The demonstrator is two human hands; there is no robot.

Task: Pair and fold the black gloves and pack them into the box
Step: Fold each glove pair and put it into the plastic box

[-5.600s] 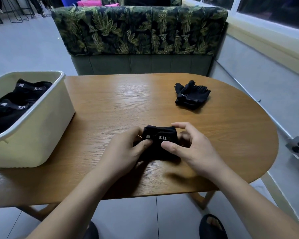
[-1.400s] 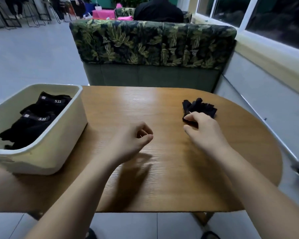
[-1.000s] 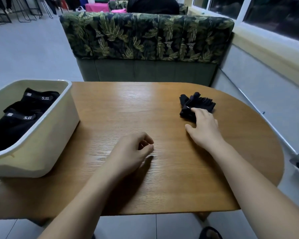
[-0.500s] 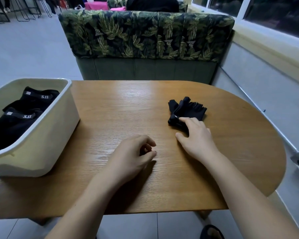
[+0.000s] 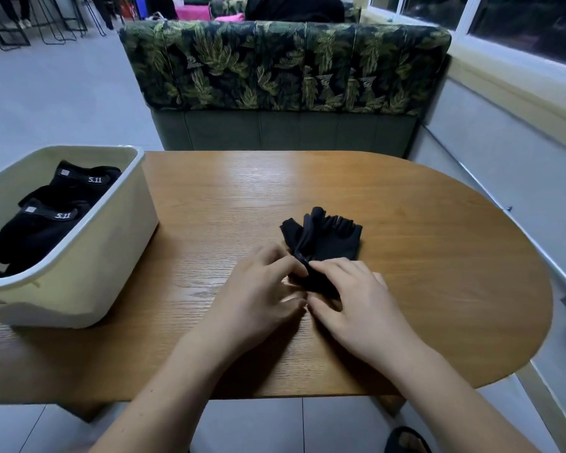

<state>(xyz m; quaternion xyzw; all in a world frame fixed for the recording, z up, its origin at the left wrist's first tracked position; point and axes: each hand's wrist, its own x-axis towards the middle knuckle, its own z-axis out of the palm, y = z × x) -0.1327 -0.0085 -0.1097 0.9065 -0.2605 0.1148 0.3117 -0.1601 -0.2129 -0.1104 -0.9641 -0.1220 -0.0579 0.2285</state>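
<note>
A pair of black fingerless gloves [image 5: 324,240] lies on the wooden table [image 5: 422,256], finger ends pointing away from me. My left hand [image 5: 258,289] and my right hand [image 5: 350,299] meet at the gloves' near cuff end, and both pinch the fabric there. The cuff is hidden under my fingers. At the left stands a cream plastic box [image 5: 89,266] holding folded black glove bundles [image 5: 46,210] with white "5.11" labels.
A bench with a green leaf-print backrest [image 5: 281,67] stands behind the table. A wall and window ledge run along the right. The table's rounded end is at the right, its front edge close to me.
My right hand has dragged the gloves toward me from the far right. My left hand has moved right and taken hold of the cuff end too. Earlier, a folded bundle left the table.
</note>
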